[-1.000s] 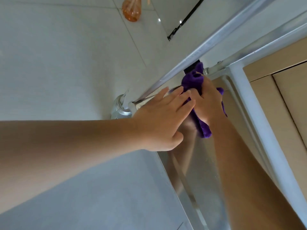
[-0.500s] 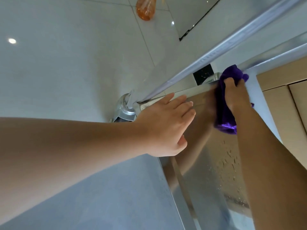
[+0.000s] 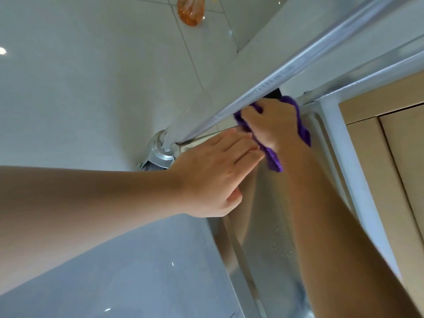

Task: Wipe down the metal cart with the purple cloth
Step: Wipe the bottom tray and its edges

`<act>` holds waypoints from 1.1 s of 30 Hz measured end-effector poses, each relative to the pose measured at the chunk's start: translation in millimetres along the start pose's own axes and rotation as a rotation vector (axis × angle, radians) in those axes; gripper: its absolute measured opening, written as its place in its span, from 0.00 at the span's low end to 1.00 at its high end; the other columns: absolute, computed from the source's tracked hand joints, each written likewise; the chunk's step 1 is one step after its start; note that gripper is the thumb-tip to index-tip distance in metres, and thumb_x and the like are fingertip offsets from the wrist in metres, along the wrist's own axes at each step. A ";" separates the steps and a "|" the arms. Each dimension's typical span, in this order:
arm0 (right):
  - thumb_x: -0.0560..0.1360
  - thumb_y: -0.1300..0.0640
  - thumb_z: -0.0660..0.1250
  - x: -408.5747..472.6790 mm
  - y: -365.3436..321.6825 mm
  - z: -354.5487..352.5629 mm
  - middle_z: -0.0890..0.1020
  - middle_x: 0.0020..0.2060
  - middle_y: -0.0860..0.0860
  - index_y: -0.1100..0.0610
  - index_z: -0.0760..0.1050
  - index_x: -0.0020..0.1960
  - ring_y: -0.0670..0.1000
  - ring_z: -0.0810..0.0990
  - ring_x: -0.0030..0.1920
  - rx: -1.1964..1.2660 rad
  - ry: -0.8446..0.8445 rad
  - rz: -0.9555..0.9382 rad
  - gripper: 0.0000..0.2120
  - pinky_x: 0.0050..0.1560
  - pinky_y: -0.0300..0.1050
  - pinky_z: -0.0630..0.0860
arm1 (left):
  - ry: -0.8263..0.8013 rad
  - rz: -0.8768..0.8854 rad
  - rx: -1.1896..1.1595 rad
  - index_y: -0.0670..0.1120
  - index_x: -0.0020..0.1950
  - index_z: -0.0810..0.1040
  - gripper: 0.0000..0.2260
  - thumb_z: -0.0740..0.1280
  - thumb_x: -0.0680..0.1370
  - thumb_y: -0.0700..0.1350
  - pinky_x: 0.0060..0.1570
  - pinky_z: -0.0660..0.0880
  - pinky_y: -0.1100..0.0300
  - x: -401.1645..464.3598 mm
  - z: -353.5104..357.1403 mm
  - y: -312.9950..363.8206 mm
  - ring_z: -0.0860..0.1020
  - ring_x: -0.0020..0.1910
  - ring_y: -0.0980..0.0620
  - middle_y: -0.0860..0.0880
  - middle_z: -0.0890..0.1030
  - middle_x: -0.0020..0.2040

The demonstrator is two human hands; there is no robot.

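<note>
The right hand is gripping the purple cloth, fingers curled closed over a bunched wad of it, and is pressing it against the far end of the metal cart's shelf, just under the cart's slanting upper rail. Purple fabric is showing on both sides of the hand: a fold above the knuckles beside the rail, a strip running down the wrist side, and a tail hanging below the palm onto the steel.

The left hand is lying flat and open on the near edge of the same shelf, fingers stretched together and pointing toward the cloth, their tips touching or almost touching the right hand; it is holding nothing. The thumb is tucking under at the shelf's rim.

The shelf's polished steel is reflecting both forearms, and small water droplets are sitting on it nearer the camera. A chrome caster housing is showing just beyond the left wrist, at the corner of the cart. A white cart post is running along the right side, beside tan wooden cabinet panels. On the pale tiled floor, well apart from the cart, an orange translucent bottle is standing at the top edge of the view.
</note>
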State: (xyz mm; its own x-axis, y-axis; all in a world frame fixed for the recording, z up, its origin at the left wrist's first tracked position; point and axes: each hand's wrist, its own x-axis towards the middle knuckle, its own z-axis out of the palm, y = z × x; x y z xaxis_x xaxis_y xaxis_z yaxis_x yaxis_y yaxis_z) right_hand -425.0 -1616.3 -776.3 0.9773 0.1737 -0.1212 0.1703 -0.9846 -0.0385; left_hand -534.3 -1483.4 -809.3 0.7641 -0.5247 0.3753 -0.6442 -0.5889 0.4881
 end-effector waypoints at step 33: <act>0.80 0.51 0.55 -84.0 -12.6 33.5 0.76 0.62 0.51 0.51 0.70 0.65 0.55 0.71 0.64 0.201 0.112 -0.005 0.15 0.64 0.61 0.67 | 0.119 0.039 -0.150 0.35 0.71 0.63 0.27 0.55 0.77 0.50 0.71 0.59 0.49 -0.7 -0.1 -4.0 0.62 0.71 0.43 0.37 0.64 0.71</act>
State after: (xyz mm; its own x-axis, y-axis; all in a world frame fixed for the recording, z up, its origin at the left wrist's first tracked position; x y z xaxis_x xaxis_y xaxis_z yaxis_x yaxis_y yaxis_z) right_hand -513.4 -1617.9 -798.9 0.9863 0.1649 -0.0099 0.1579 -0.9585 -0.2373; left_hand -532.3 -1480.7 -811.4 0.7431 -0.4637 0.4825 -0.6678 -0.4663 0.5802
